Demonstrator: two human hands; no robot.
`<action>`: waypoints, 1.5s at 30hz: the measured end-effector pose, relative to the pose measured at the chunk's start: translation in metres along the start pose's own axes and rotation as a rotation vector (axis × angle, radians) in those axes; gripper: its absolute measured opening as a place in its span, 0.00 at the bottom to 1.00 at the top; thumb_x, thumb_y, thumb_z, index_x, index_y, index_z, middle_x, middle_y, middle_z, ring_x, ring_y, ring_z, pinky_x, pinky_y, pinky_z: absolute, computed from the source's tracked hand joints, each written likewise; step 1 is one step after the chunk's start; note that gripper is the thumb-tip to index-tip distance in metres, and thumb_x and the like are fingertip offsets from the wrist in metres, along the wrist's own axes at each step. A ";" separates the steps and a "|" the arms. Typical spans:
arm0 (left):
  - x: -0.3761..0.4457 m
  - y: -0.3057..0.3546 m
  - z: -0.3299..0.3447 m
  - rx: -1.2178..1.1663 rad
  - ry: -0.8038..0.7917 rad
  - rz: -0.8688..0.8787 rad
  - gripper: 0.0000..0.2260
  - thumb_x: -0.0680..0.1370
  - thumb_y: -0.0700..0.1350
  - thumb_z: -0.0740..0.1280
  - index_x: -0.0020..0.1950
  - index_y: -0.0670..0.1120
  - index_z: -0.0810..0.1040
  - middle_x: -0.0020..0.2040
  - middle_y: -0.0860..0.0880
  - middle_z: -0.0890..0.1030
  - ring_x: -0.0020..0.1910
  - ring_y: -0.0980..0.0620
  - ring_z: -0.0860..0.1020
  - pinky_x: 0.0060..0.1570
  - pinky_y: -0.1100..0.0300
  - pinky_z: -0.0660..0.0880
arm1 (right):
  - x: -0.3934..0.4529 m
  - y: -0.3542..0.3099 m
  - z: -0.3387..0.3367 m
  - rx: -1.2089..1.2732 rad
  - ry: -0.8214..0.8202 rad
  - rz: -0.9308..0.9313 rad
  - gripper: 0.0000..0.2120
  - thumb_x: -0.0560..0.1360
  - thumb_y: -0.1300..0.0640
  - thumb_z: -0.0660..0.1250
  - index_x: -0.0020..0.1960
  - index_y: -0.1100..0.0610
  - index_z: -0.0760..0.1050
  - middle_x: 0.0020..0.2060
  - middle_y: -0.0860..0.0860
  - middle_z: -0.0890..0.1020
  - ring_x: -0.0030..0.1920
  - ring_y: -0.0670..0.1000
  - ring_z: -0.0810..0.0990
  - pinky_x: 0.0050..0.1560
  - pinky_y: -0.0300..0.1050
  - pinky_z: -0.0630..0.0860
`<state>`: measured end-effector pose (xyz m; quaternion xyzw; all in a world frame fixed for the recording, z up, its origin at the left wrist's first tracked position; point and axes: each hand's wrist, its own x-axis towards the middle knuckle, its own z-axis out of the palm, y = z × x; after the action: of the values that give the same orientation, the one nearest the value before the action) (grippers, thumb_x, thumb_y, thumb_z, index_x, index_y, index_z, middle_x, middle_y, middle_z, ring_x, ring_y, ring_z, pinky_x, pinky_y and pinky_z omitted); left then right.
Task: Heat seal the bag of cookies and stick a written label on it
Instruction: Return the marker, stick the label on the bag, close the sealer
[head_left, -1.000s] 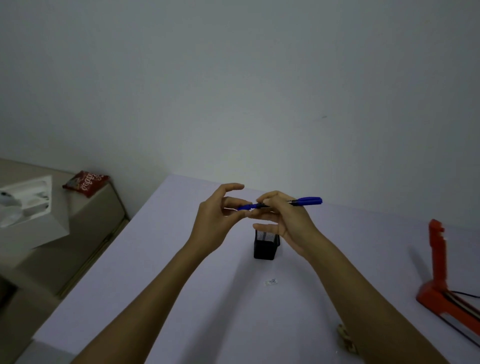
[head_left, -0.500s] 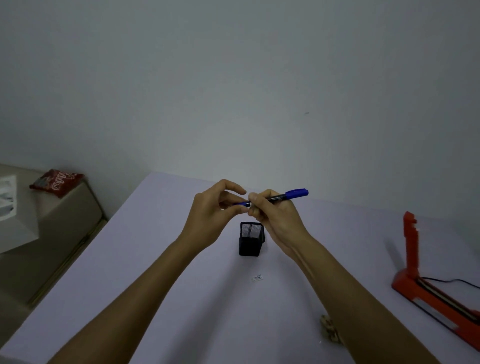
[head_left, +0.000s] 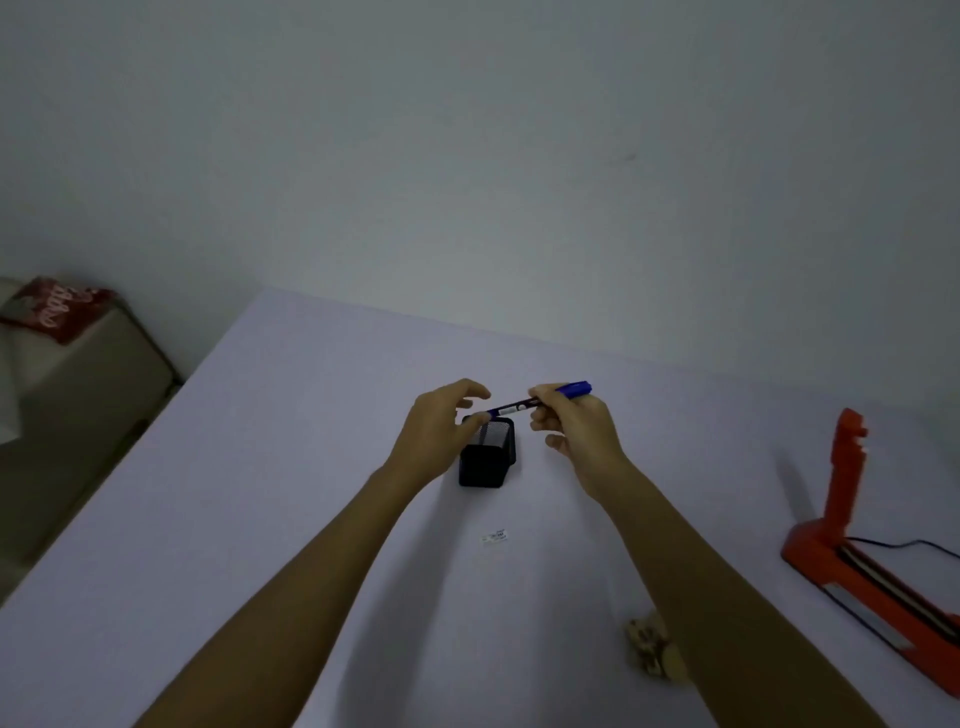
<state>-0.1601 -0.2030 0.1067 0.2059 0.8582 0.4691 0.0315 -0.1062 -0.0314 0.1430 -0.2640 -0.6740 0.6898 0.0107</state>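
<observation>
I hold a blue pen (head_left: 524, 403) level above the table, over a black mesh pen holder (head_left: 488, 460). My right hand (head_left: 576, 431) grips the pen near its right, capped end. My left hand (head_left: 444, 426) pinches the pen's left end between thumb and fingertips. A small white label (head_left: 493, 538) lies flat on the table in front of the holder. The bag of cookies (head_left: 652, 649) lies near the front, partly hidden under my right forearm. The red heat sealer (head_left: 852, 545) stands at the right with its arm raised.
The pale table (head_left: 260, 493) ends at its left edge, beside a lower beige surface (head_left: 88, 384) bearing a red snack packet (head_left: 57, 309). A black cable (head_left: 904, 544) runs from the sealer. A plain wall stands behind the table.
My hands have drawn slightly apart, so more of the pen's barrel shows between them. They now sit lower, right over the pen holder.
</observation>
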 end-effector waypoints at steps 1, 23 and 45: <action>0.004 -0.011 0.008 0.019 0.011 -0.038 0.10 0.77 0.43 0.68 0.58 0.47 0.78 0.56 0.51 0.81 0.53 0.54 0.78 0.52 0.60 0.76 | 0.011 0.008 0.001 -0.047 0.011 0.005 0.09 0.76 0.55 0.66 0.49 0.59 0.82 0.34 0.52 0.81 0.34 0.48 0.78 0.36 0.40 0.71; -0.030 -0.094 0.084 -0.269 0.425 -0.759 0.04 0.79 0.44 0.63 0.52 0.46 0.69 0.39 0.53 0.73 0.39 0.53 0.74 0.40 0.64 0.73 | 0.084 0.101 0.014 -0.435 0.004 -0.068 0.14 0.75 0.44 0.67 0.52 0.55 0.75 0.32 0.48 0.78 0.32 0.40 0.75 0.34 0.33 0.67; -0.077 -0.098 0.144 0.376 -0.232 -0.350 0.10 0.75 0.45 0.70 0.54 0.42 0.77 0.52 0.44 0.76 0.50 0.46 0.75 0.44 0.49 0.77 | 0.038 0.213 -0.015 -0.720 -0.036 0.050 0.01 0.72 0.62 0.73 0.43 0.59 0.81 0.39 0.52 0.83 0.32 0.40 0.73 0.33 0.24 0.69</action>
<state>-0.0857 -0.1652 -0.0649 0.1090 0.9433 0.2623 0.1716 -0.0603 -0.0232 -0.0686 -0.2551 -0.8672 0.4128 -0.1116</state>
